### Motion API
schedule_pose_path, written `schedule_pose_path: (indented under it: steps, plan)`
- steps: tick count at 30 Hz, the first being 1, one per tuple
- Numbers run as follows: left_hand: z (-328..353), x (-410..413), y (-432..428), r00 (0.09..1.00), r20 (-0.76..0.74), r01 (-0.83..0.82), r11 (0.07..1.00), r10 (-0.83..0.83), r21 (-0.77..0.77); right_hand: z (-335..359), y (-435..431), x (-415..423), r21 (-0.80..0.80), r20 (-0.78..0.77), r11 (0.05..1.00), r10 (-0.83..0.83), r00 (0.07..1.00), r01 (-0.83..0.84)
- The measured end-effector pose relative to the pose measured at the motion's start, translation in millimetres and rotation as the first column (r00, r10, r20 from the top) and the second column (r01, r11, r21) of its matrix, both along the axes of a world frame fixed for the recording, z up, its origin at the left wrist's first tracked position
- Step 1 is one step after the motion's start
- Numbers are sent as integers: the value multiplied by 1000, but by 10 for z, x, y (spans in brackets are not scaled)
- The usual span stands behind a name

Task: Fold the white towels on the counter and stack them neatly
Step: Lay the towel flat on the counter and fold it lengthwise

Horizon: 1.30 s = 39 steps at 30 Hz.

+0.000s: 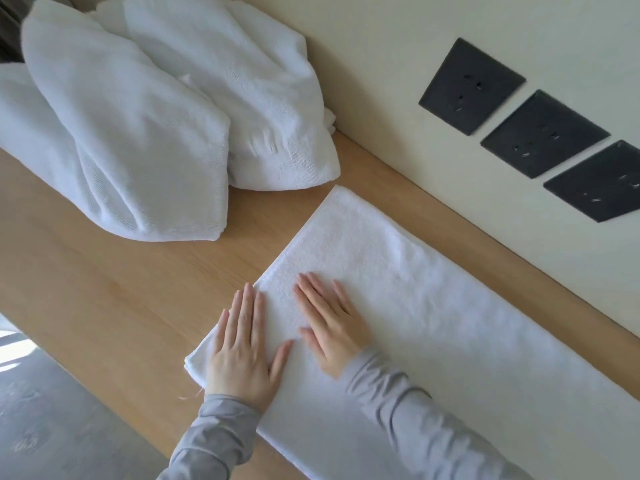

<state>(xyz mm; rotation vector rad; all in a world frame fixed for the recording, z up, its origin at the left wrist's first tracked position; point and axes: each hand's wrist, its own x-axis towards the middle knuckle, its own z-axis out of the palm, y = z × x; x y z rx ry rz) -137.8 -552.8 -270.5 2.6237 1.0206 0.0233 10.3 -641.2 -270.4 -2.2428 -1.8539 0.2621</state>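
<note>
**Both palms flat on a long towel, loose heap waiting beside it**

The left hand [239, 344] lies flat with straight fingers held close together and the thumb angled out to the side. It rests on the short end of a long white terry towel [433, 323], and its outer fingers run along that end's edge. The right hand [329, 323] lies just beside it, further in on the cloth. Its palm is down and its fingers are straight and slightly fanned. Neither hand grips or pinches anything; both simply press on the fabric. Grey sleeves [214, 438] cover both forearms to the wrists.

The towel is laid out as a long, smooth strip on a light wooden counter [104, 289]. It runs from the hands away to the right and out of the picture. Its far long edge lies near a cream wall [381, 81], with a narrow band of bare wood showing between them.

Past the short end, across a patch of bare counter, sits a heap of loose white towels [138, 133]. They are bulky and rumpled, several layers draped over one another. The heap fills the counter's far left part and reaches back to the wall. Its nearest corner comes close to the strip's far corner without touching it.

On the wall above the strip, three dark square socket plates [543, 133] sit in a row. Below the counter's near edge a grey floor [52, 410] shows.
</note>
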Motion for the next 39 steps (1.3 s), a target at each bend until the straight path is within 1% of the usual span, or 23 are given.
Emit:
schedule_pose_path:
  steps: [2, 3, 5, 7, 9, 11, 12, 14, 16, 17, 19, 22, 23, 25, 27, 28, 29, 31, 33, 34, 36, 38, 39]
  plan:
    - [-9, -3, -4, 1000, -14, 3, 1000, -3, 9, -17, -285, 249, -48, 38, 999, 7, 999, -5]
    - [-18, -9, -5, 1000, -23, 3, 1000, -3, 16, -17, -428, 483, -66, 63, 997, -41, 997, 45]
    - [-39, -17, -13, 999, -42, 2, 999, -1, 38, 25, -745, 1028, -135, 133, 965, -208, 969, 226]
    - [-46, -8, -26, 998, -58, 2, 998, 2, 63, 59, -1047, 1511, -207, 182, 887, -380, 907, 413]
    - [-34, 12, -52, 998, -64, -13, 997, 18, 77, 59, -1161, 1711, -240, 198, 820, -482, 853, 519]
    - [2, 36, -136, 997, -56, -54, 996, 58, 72, 86, -1112, 1625, -194, 225, 786, -547, 806, 587]
    - [34, 58, -195, 995, -39, -94, 994, 96, 56, 112, -1043, 1500, -143, 226, 790, -560, 797, 596]
    - [129, 158, -457, 993, 9, -116, 993, 116, 36, 161, -947, 1115, -49, 166, 839, -529, 833, 542]
    - [179, 287, -894, 998, 66, -18, 1000, 16, 23, 131, -946, 595, 21, 122, 906, -423, 898, 424]
    - [179, 346, -1112, 996, 78, 40, 999, -41, 11, 99, -976, 334, 23, 119, 933, -360, 925, 360]
    - [163, 393, -1391, 995, 31, 96, 995, -95, -19, 25, -1108, -20, -14, 146, 971, -234, 961, 239]
    - [64, 326, -1461, 994, -28, 110, 994, -110, -1, -6, -1480, 154, -93, 98, 987, -125, 987, 134]
    - [28, 305, -1455, 994, -30, 110, 994, -110, 15, -10, -1652, 344, -108, 104, 984, -132, 986, 143]
    - [-15, 299, -1456, 995, -40, 92, 996, -91, 23, -3, -2060, 832, -128, 145, 949, -268, 952, 287]
    - [-23, 323, -1478, 995, -59, 79, 996, -77, 36, 24, -2466, 1327, -156, 176, 843, -489, 855, 514]
    - [-25, 327, -1490, 995, -67, 78, 996, -75, 45, 25, -2630, 1512, -174, 194, 783, -567, 801, 597]
    - [-27, 326, -1496, 995, -73, 77, 996, -72, 55, 17, -2747, 1633, -194, 208, 739, -611, 764, 645]
    - [-18, 336, -1503, 995, -78, 74, 995, -68, 73, -3, -2795, 1709, -208, 222, 687, -660, 718, 696]
    - [4, 343, -1530, 995, -83, 70, 995, -63, 75, 24, -2693, 1574, -168, 221, 642, -715, 664, 748]
    - [18, 348, -1546, 996, -78, 58, 996, -52, 71, 51, -2621, 1440, -122, 199, 640, -733, 650, 759]
    - [61, 390, -1630, 998, -40, 49, 997, -47, 54, 77, -2476, 1028, -26, 132, 687, -718, 684, 726]
    - [115, 489, -1840, 992, 15, 123, 991, -124, 46, 31, -2365, 477, 32, 91, 796, -605, 791, 605]
    - [136, 547, -1980, 982, 42, 185, 982, -187, 50, 0, -2336, 209, 27, 90, 852, -524, 847, 524]
